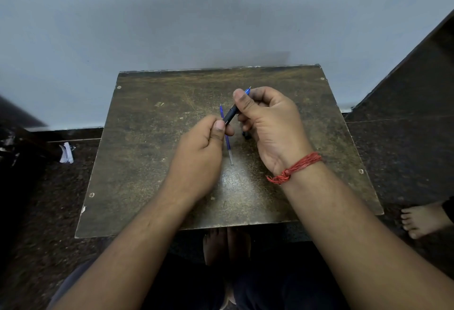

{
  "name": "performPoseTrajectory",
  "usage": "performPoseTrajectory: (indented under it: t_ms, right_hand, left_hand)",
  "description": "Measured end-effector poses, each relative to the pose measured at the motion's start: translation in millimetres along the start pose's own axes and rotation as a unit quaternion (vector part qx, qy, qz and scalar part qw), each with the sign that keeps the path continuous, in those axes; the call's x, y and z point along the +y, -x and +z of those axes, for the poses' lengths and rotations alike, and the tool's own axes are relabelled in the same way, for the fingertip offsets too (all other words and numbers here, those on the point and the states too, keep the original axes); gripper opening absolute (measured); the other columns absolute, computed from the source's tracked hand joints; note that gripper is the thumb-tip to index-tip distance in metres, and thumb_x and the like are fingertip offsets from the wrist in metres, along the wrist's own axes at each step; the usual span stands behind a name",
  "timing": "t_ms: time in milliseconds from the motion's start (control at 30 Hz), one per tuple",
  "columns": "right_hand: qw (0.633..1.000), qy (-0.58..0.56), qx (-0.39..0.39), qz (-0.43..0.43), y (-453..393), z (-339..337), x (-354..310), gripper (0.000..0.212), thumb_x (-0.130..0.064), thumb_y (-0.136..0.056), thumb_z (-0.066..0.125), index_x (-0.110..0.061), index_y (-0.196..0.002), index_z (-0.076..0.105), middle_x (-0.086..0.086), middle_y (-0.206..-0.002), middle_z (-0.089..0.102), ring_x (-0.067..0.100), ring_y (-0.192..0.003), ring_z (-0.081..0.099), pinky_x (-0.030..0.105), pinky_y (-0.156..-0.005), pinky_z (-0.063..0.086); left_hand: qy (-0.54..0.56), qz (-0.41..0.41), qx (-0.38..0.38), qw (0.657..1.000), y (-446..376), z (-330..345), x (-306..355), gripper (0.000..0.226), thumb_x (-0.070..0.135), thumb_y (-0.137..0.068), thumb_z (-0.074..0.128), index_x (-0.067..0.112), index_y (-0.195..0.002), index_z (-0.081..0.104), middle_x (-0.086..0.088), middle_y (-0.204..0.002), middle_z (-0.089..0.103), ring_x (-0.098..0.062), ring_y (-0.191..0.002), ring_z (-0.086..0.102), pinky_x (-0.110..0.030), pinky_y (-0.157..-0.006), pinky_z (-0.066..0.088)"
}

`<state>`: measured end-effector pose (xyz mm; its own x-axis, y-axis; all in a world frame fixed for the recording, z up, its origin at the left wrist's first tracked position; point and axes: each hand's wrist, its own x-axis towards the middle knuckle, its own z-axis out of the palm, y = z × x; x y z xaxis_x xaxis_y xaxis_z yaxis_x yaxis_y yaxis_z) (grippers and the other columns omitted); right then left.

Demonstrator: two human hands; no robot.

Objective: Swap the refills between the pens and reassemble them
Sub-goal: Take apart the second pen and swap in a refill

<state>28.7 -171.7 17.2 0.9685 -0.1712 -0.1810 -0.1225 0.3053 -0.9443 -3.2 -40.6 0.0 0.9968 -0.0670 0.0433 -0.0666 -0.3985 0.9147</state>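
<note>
A black pen (230,115) with a blue tip section and metal point is held slantwise above the worn wooden table (152,142). My left hand (199,152) pinches its lower end and my right hand (267,123) grips its upper end near the tip. Below them a loose blue refill (228,143) with a clear tail lies on the table, pointing away from me. A dark pen part (246,135) shows just under my right hand's fingers; I cannot tell whether it is held or lying on the table.
The table stands against a grey wall. Dark speckled floor surrounds it, with crumpled white paper (66,153) at the left. Another person's bare foot (420,221) is at the right, and my own feet (226,245) are under the table's near edge.
</note>
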Motion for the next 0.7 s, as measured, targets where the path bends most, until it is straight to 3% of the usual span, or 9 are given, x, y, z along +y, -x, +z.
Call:
performPoseTrajectory:
  t_ms: [67, 233, 433, 700]
  right_hand:
    - [1.0, -0.007, 0.002, -0.005, 0, 1, 0, 0.019, -0.012, -0.084, 0.076, -0.013, -0.075, 0.059, -0.002, -0.058, 0.06, 0.01, -0.05, 0.051, 0.023, -0.047, 0.039]
    - [0.999, -0.039, -0.005, -0.012, -2, 2, 0, 0.02, -0.006, -0.086, 0.073, -0.012, -0.074, 0.058, 0.0, -0.061, 0.061, 0.011, -0.052, 0.052, 0.023, -0.048, 0.039]
    - [0.998, -0.054, -0.026, -0.018, -4, 2, -1, 0.019, -0.001, -0.088, 0.067, -0.011, -0.075, 0.059, 0.002, -0.063, 0.065, 0.013, -0.054, 0.052, 0.022, -0.05, 0.04]
    - [0.992, -0.073, -0.093, -0.047, -5, 0, -3, 0.015, 0.001, -0.096, 0.055, -0.007, -0.087, 0.064, 0.007, -0.072, 0.069, 0.009, -0.058, 0.058, 0.02, -0.056, 0.044]
  left_hand:
    - [0.057, -0.024, -0.01, 0.998, -1, 0, -2, 0.031, 0.044, -0.097, 0.039, 0.028, -0.084, 0.062, 0.014, -0.054, 0.042, -0.008, -0.048, 0.035, -0.029, -0.053, 0.03]
    - [0.138, -0.059, -0.042, 0.988, -5, -1, -3, 0.032, 0.048, -0.091, 0.04, 0.027, -0.081, 0.062, 0.012, -0.051, 0.037, -0.01, -0.043, 0.027, -0.028, -0.052, 0.024]
    - [0.227, -0.092, -0.063, 0.967, -3, -1, 7, 0.034, 0.026, -0.106, 0.035, 0.014, -0.084, 0.056, 0.011, -0.049, 0.031, -0.004, -0.039, 0.022, -0.018, -0.042, 0.022]
    - [0.327, -0.103, -0.09, 0.935, 1, -3, 16, 0.033, 0.025, -0.106, 0.032, 0.009, -0.084, 0.051, 0.008, -0.051, 0.027, -0.003, -0.038, 0.016, -0.014, -0.038, 0.017]
